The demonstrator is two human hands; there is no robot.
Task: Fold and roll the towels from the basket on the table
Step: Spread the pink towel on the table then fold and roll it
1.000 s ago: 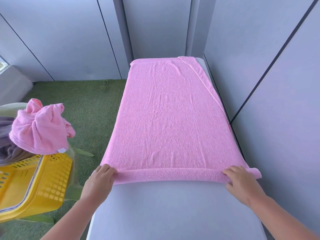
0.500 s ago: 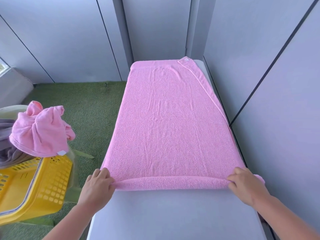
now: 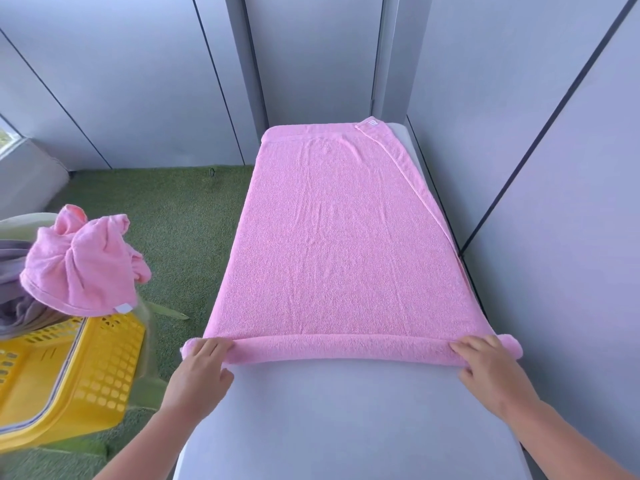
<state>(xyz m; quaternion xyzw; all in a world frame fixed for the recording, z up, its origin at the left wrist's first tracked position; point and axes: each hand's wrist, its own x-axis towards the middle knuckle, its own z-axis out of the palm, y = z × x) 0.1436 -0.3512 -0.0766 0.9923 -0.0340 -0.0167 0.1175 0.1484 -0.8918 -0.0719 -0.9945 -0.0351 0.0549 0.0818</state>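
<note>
Grey wall panels [image 3: 104, 81] flank a pale grey table [image 3: 346, 420]. Mid-frame, the pink terry towel [image 3: 339, 244] lies flat on it; its near-edge roll, fatter than a second ago, is clasped by left hand [image 3: 202, 367] and right hand [image 3: 485, 365]: rolling is under way.

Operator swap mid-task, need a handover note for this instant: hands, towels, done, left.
Left hand grips the left end of the thin roll at the near edge of the flat pink terry towel; right hand grips the right end.
Towel lies lengthwise on the grey padded table, mostly unrolled.
Crumpled pink towel and grey cloth sit in the yellow perforated plastic basket, left of the table.
Done: roll begun. Left: roll to the far end, then the basket towels.
</note>
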